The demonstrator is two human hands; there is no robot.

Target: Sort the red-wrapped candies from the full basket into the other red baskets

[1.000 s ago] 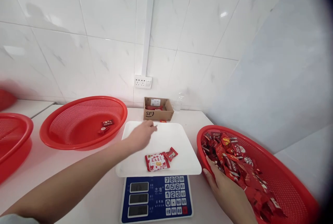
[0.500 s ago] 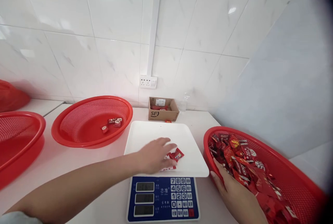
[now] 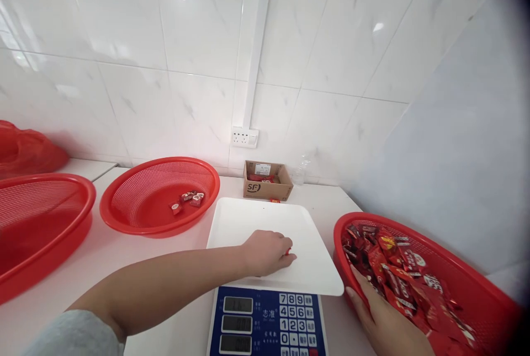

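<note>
By the curled left hand (image 3: 268, 253), a mostly hidden red wrapper (image 3: 289, 251) is held over the white scale pan (image 3: 312, 270); by the half-closed right hand (image 3: 376, 314), a red basket (image 3: 466, 284) is gripped, heaped with glossy, crumpled red packets (image 3: 408, 284) bearing white print.
</note>
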